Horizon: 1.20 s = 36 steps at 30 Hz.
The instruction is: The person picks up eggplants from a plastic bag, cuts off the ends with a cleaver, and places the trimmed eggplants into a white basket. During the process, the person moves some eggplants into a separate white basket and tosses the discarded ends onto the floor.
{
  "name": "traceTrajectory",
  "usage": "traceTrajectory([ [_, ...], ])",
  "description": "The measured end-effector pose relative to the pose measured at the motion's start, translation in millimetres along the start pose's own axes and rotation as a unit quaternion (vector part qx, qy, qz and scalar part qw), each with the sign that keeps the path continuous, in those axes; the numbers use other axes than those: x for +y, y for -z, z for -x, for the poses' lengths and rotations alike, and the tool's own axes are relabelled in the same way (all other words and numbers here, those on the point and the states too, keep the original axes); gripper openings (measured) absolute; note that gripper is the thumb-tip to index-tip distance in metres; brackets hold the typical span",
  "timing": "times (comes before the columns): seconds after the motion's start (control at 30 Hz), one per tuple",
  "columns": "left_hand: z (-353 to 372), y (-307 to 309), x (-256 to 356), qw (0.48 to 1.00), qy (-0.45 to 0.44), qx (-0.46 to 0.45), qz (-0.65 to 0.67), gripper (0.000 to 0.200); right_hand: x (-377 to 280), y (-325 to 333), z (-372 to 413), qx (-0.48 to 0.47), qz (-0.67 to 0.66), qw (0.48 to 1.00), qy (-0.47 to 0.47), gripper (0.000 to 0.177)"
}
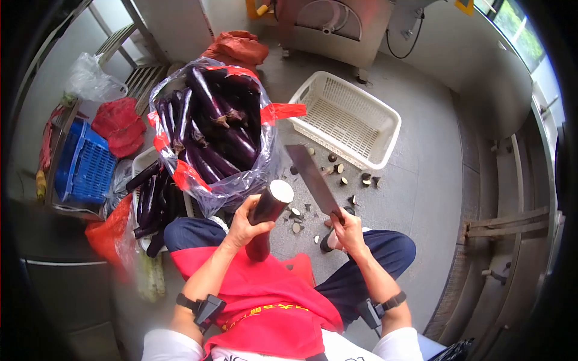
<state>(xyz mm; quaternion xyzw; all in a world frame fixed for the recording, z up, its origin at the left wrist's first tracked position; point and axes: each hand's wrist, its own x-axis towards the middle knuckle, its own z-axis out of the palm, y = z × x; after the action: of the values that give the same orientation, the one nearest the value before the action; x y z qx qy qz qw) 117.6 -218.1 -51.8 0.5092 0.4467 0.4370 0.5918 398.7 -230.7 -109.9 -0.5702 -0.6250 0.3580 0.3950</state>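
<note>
My left hand [245, 225] is wrapped round a dark purple eggplant [269, 207], whose upper end is cut flat and shows white flesh. The eggplant's lower part rests near the red apron [271, 307]. In my right hand [347, 230] is the handle of a cleaver [314, 180], its wide blade pointing up and to the left, apart from the eggplant. Cut eggplant ends [296, 228] lie scattered on the floor between and beyond my hands. A large plastic bag [274, 150] full of whole eggplants [208, 96] stands to the left.
Beyond the cleaver is a white basket [382, 153]. At the left, a white crate [144, 159] holds more eggplants, near a blue basket [90, 171] and an orange net bag [112, 231]. A metal machine [337, 45] stands at the back; wooden racks [509, 222] line the right wall.
</note>
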Motion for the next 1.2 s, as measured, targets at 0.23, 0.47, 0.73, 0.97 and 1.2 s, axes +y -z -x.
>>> traceTrajectory([
  [0.23, -6.2, 77.7, 43.4, 0.942, -0.121, 0.194, 0.247, 0.047, -12.8, 4.7, -9.8, 0.070, -0.145, 0.977, -0.137, 0.014],
  [0.47, 108.1, 299.2, 28.5, 0.735, -0.198, 0.570, 0.310, 0.067, 8.8, -7.9, -5.6, 0.078, -0.244, 0.929, -0.266, 0.013],
  [0.73, 159.9, 370.5, -141.2, 0.624, 0.097, 0.686, 0.362, 0.067, -3.0, -17.5, -15.8, 0.062, -0.214, 0.926, -0.305, 0.015],
  [0.97, -15.7, 335.9, 1.8, 0.777, -0.130, 0.541, -0.296, 0.026, 1.7, -40.2, -35.8, 0.052, -0.227, 0.924, -0.304, 0.015],
  [1.2, -170.0, 292.3, -28.0, 0.804, -0.012, 0.334, -0.492, 0.043, -12.0, -51.6, -40.1, 0.054, -0.226, 0.930, -0.287, 0.015],
])
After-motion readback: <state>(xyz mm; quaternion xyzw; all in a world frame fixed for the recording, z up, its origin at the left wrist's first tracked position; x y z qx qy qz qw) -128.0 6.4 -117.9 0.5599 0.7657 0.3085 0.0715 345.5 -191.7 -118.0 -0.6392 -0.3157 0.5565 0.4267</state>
